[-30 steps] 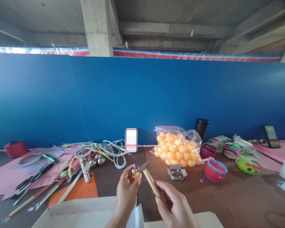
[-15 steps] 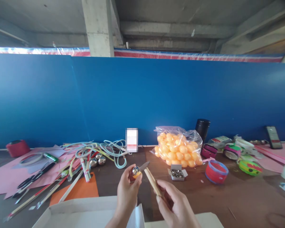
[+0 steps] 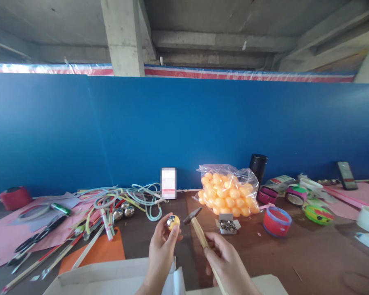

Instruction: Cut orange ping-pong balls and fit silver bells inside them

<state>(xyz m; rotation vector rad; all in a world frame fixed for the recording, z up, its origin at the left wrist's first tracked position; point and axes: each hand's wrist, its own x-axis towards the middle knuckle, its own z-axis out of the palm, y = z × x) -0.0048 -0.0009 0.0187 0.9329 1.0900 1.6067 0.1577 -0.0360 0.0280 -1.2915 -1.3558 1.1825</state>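
My left hand (image 3: pixel 164 246) holds a small ball (image 3: pixel 173 222) between thumb and fingers; part of its surface is orange and part is shiny silver. A hammer (image 3: pixel 199 233) with a pale wooden handle is gripped in my right hand (image 3: pixel 223 258). Its dark metal head points up and lies just right of the ball, apart from it. Beyond my right hand, a small open box (image 3: pixel 227 226) of shiny metal pieces sits on the table. Behind that box is a clear plastic bag of orange balls (image 3: pixel 227 194).
Left of my hands lie silver balls (image 3: pixel 129 210), pale blue tubing (image 3: pixel 138 192), scissors (image 3: pixel 39 233) and an orange sheet (image 3: pixel 113 248). A white box (image 3: pixel 110 270) stands in front. On the right are a red-and-blue round container (image 3: pixel 276 223) and a black cylinder (image 3: pixel 258 170).
The ball has turned in my left hand, showing more orange. My right hand has swung the hammer, so its head now shows crosswise near the ball.
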